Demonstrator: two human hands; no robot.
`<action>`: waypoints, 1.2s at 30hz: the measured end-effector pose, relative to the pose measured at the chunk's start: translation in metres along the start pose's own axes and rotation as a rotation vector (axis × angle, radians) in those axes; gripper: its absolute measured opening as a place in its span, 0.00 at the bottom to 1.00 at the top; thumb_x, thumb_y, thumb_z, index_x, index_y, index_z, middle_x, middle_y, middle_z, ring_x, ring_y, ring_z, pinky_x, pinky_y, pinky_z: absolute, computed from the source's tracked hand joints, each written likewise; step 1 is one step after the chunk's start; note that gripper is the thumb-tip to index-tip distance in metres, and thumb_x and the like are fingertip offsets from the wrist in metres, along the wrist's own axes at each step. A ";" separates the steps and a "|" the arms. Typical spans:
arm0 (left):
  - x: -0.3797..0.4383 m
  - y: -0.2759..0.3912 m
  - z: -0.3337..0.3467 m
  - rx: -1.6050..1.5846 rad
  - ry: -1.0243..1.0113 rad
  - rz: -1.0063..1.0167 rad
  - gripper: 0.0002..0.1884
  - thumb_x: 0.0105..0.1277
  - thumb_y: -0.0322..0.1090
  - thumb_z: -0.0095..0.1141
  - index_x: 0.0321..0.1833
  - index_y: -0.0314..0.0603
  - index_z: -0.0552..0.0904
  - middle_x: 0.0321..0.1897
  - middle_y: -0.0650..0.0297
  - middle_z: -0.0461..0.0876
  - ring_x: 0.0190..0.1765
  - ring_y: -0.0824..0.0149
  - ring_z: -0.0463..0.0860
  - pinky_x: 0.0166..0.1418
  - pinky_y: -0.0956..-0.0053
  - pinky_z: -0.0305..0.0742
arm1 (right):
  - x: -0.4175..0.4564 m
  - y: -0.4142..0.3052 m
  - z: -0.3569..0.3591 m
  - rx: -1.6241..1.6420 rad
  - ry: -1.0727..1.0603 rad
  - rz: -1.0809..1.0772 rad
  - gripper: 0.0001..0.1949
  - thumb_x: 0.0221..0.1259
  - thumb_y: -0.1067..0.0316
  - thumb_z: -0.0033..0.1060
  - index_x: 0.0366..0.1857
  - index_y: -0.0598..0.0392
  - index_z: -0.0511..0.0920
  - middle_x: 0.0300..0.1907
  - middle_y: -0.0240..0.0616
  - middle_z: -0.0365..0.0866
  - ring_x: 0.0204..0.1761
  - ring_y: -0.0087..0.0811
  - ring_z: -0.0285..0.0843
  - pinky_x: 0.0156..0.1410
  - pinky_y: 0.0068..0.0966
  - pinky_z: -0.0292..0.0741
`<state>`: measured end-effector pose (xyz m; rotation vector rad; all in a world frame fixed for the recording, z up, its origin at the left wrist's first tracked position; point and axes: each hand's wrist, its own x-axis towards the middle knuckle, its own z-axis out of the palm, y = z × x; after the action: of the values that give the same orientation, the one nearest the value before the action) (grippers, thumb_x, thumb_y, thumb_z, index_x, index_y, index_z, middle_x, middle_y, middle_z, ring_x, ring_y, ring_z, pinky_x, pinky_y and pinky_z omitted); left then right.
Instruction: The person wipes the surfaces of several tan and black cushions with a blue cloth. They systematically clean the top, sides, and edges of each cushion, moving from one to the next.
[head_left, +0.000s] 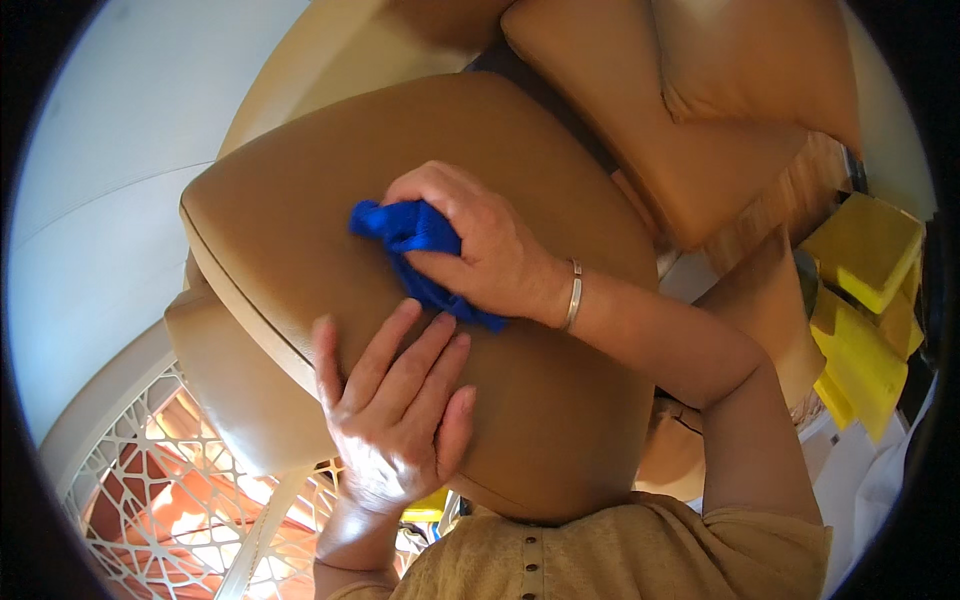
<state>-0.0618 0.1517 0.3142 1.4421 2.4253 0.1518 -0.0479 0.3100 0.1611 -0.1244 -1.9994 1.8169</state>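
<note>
A large brown upholstered cushion (525, 405), leather-like and with a seamed edge, lies directly before me, its near end against my shirt. My right hand (480, 240), with a metal bracelet at its wrist, grips a crumpled blue cloth (420, 229) on the cushion's top face. Just below the cloth, my left hand (394, 412) rests on the cushion near its left edge, fingers spread and holding nothing. Its fingertips are close to the cloth's lower edge; whether they touch it I cannot tell.
More brown cushions (600, 97) lie at the upper right. Yellow foam-like blocks (862, 255) are piled at the far right. Another padded piece (247, 390) stands below the cushion's left edge, beside a white lattice panel (180, 480). A pale wall (135, 112) rises at the upper left.
</note>
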 end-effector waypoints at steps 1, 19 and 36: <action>0.009 -0.004 -0.002 -0.040 -0.066 0.020 0.19 0.66 0.41 0.60 0.55 0.39 0.89 0.58 0.59 0.88 0.70 0.54 0.80 0.83 0.46 0.56 | -0.009 0.012 -0.001 -0.036 0.017 0.032 0.18 0.58 0.70 0.71 0.53 0.54 0.78 0.50 0.45 0.81 0.54 0.48 0.80 0.62 0.37 0.77; 0.047 0.000 0.009 -0.118 -0.177 0.048 0.16 0.56 0.39 0.71 0.46 0.39 0.91 0.53 0.58 0.91 0.63 0.54 0.87 0.71 0.53 0.74 | -0.068 0.056 -0.039 -0.120 0.032 0.173 0.21 0.53 0.76 0.68 0.53 0.53 0.79 0.56 0.42 0.83 0.60 0.49 0.78 0.69 0.37 0.73; 0.056 0.015 0.012 -0.048 -0.124 0.090 0.11 0.57 0.36 0.71 0.41 0.40 0.92 0.48 0.61 0.92 0.59 0.57 0.89 0.67 0.56 0.77 | -0.134 0.042 -0.076 -0.133 0.146 0.335 0.18 0.52 0.75 0.68 0.50 0.55 0.79 0.48 0.47 0.80 0.55 0.53 0.78 0.63 0.42 0.75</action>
<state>-0.0698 0.2073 0.2946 1.4938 2.2446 0.1361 0.0922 0.3392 0.0900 -0.6476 -2.0890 1.8031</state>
